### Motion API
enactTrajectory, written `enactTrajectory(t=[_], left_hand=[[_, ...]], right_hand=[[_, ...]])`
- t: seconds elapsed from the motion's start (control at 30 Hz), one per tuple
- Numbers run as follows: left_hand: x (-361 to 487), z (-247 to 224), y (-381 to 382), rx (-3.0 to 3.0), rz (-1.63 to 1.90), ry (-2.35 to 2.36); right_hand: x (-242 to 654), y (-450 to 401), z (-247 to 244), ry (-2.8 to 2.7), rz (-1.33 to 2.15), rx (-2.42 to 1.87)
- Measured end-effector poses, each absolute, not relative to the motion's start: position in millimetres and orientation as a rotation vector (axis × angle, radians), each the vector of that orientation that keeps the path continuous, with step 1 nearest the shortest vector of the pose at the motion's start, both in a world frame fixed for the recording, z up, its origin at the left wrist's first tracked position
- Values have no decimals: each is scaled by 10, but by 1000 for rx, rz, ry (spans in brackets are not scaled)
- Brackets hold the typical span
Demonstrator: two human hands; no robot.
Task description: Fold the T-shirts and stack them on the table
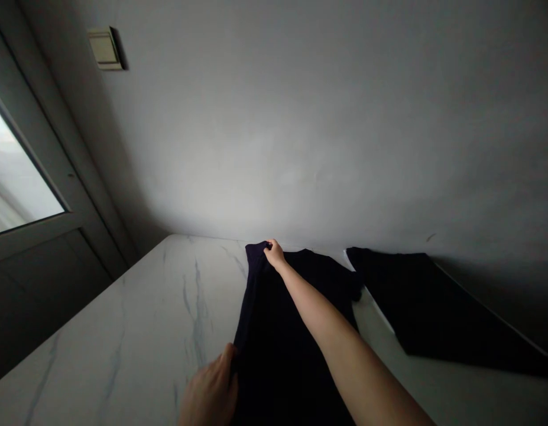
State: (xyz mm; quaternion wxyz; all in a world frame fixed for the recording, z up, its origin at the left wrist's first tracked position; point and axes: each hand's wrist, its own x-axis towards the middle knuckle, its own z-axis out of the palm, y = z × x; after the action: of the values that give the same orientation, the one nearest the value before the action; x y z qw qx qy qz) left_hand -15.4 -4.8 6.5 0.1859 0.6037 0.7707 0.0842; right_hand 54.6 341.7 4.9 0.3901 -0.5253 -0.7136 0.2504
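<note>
A dark, nearly black T-shirt (295, 337) lies spread on a white marble-patterned table (153, 319). Its far end reaches close to the wall, and a short sleeve shows at its right. My right hand (274, 254) pinches the shirt near its far left corner, where a bit of cloth is folded over. Nearer to me, my left hand (214, 387) grips the left side edge of the shirt between thumb and fingers. My right forearm crosses over the shirt and covers part of it.
To the right lies another dark folded garment (442, 313) with white piping along its edges. A grey wall (300, 130) borders the table's far side and carries a light switch (106, 48). At the left stands a door (38, 236) with a glass pane.
</note>
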Motion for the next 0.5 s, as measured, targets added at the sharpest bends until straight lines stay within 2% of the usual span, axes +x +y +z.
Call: enactTrajectory(t=[0.3, 0.5], left_hand=[[150, 142, -183, 1799, 176, 2012], [201, 36, -194, 1848, 123, 1937]], right_hand=[[842, 3367, -63, -1742, 695, -1497], [845, 3261, -27, -1779, 696, -1580]])
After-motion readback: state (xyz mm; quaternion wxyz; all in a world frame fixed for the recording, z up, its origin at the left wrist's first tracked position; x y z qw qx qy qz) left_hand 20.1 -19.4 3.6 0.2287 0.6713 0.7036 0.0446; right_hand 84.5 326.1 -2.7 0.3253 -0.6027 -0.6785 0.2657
